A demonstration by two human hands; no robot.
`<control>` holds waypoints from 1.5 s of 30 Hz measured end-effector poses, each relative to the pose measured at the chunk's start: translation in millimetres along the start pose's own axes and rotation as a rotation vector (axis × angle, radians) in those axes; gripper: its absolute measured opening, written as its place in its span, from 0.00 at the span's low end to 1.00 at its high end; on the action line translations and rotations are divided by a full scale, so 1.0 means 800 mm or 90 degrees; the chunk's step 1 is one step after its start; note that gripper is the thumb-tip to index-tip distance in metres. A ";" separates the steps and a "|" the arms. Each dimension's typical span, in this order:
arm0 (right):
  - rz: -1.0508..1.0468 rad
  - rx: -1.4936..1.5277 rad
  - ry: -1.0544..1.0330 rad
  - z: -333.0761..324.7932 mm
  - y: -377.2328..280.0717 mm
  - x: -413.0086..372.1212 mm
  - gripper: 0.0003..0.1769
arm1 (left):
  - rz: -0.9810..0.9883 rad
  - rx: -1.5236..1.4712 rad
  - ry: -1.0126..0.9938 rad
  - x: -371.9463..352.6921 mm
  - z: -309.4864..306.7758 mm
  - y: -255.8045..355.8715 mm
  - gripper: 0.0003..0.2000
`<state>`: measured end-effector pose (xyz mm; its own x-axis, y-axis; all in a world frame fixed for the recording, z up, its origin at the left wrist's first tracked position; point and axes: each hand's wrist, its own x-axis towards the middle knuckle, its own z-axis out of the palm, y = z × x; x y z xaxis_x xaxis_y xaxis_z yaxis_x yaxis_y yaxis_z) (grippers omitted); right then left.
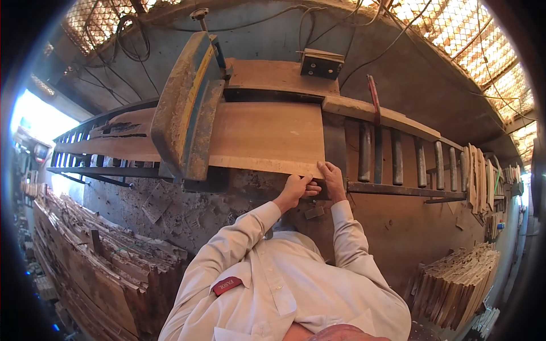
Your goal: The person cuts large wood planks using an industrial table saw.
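Observation:
A wide wooden board [267,133] lies flat on the machine's bed and runs under the dusty blue-and-yellow machine head [185,113]. Its far end, left of the head, is cracked and dark. At the board's near right corner, my right hand [333,179] is closed on the edge, thumb on top. Just left of it, my left hand [297,190] has its fingers curled and pinches the near edge. The undersides of both grips are hidden.
A roller conveyor [395,156] extends right, with a long wooden strip [381,116] along its back. A switch box [322,64] stands behind the bed. Stacked planks fill the lower left [96,256] and lower right [455,284]. Cables [250,25] hang along the wall.

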<state>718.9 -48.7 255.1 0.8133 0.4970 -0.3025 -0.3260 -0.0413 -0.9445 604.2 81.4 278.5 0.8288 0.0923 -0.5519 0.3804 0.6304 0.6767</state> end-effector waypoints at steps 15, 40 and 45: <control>-0.261 -0.551 0.183 -0.021 -0.017 -0.003 0.18 | -0.047 -0.033 -0.013 0.035 -0.023 -0.035 0.22; -0.194 -0.668 0.456 0.129 0.019 0.026 0.29 | 0.184 -0.035 0.351 -0.273 -0.384 -0.004 0.14; -0.154 -0.668 0.471 0.144 0.013 0.020 0.27 | 0.416 0.187 0.897 -0.284 -0.513 0.077 0.19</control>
<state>673.3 58.4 255.4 0.9782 0.0093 0.2075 0.1210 -0.8376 -0.5328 270.8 415.6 246.0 -0.0925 0.9956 -0.0170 0.3260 0.0464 0.9442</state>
